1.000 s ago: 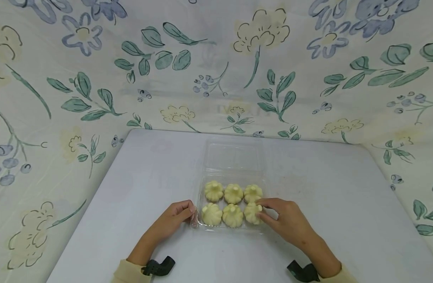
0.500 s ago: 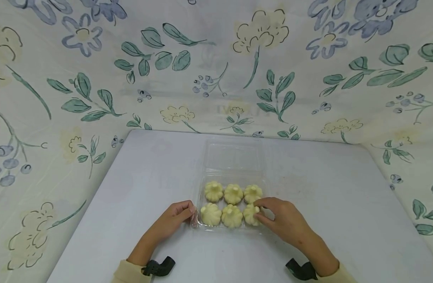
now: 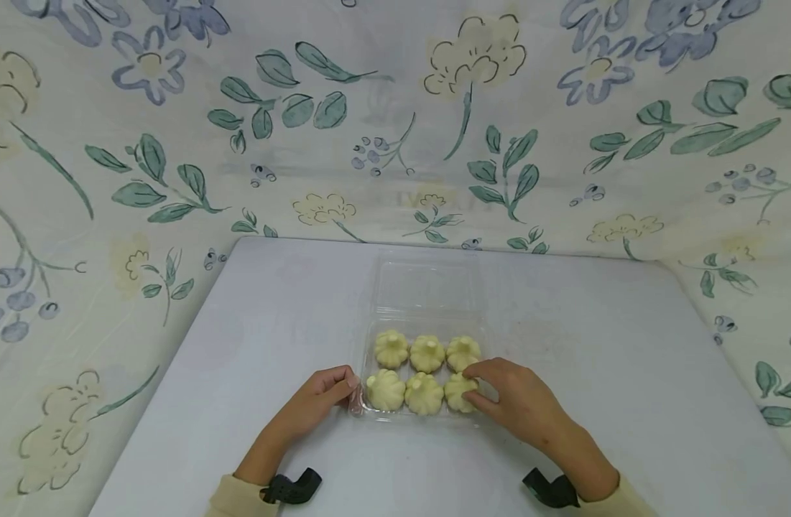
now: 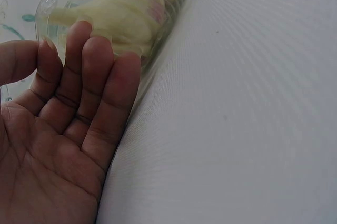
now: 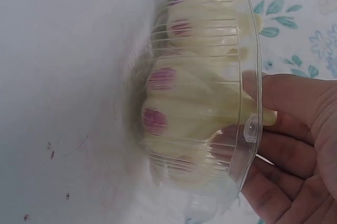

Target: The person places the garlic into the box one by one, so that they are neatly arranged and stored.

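Observation:
A clear plastic clamshell container (image 3: 427, 420) lies open on the table, its lid folded back on the far side. Inside, pale yellow garlic bulbs (image 3: 424, 393) sit in two rows of three, stems upward. My left hand (image 3: 317, 398) holds the container's left edge near the front corner. In the left wrist view its fingertips (image 4: 97, 50) are up against the clear wall. Over the front right compartment, my right hand (image 3: 521, 402) pinches the nearest right garlic bulb (image 3: 456, 393) by its stem between thumb and forefinger. Purple patches show low on the bulbs in the right wrist view.
The white tabletop (image 3: 272, 301) surrounds the container. Behind and beside it hangs a floral cloth (image 3: 395, 194). The transparent lid (image 3: 427, 283) extends toward the table's far edge. A black wrist strap (image 3: 292, 487) is on the left wrist, another (image 3: 550, 488) on the right.
The right hand and the front row of garlic bulbs have shifted slightly left within the container. The left hand has stayed at the edge.

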### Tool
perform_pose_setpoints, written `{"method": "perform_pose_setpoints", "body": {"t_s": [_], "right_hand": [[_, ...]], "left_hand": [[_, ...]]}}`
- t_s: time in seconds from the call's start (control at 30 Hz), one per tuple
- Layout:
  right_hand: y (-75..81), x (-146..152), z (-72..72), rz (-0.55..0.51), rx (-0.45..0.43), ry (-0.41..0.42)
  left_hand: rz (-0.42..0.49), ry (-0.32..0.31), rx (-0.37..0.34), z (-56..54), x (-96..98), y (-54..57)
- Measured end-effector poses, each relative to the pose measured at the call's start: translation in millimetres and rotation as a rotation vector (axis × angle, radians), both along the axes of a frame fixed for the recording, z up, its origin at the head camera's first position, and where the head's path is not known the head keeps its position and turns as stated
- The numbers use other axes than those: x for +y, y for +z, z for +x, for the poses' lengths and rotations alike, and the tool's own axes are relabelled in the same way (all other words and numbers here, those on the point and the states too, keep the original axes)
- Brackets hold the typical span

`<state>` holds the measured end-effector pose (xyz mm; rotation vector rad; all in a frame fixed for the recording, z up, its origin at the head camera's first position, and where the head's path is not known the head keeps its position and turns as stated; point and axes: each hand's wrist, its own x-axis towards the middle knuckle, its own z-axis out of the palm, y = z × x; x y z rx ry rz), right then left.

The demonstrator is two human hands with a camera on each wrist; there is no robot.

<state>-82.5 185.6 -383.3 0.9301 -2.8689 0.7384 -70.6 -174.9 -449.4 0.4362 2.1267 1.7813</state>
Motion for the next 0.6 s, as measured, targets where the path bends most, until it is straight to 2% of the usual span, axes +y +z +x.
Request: {"method": "perform_pose_setpoints", "body": {"t_s": [0.17,0.33,0.43,0.6], "right_hand": [[1.0,2.5,-1.3,-0.019,0.003,0.023],[3.4,5.5,-1.6,-0.052,-0.043,0.025],[4.9,8.2,-3.2,-0.096,-0.072,0.035],[5.4,12.2,-9.9,-0.208,-0.055,0.082]], "left_hand": [[0.002,0.004,0.003,-1.2,0.8,-1.1],[0.002,0.012,0.004,-0.7,1.3,-1.4],[0.008,0.015,0.003,0.0,2.0,-1.7],[0.002,0.012,0.000,-1.4,0.2,-0.8]]}}
